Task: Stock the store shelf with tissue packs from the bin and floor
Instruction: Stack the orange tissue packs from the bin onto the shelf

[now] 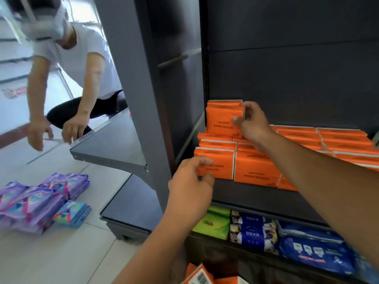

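The right hand (253, 123) curls round the end of an orange tissue pack (222, 119), which stands on top of the stack near the left edge of the shelf (256, 196). The left hand (190, 186) pinches the front-left pack (220, 167) between thumb and fingers at the front left corner. More orange packs (338, 140) lie in flat rows toward the right. Purple packs (41, 199) sit on the floor (61, 253).
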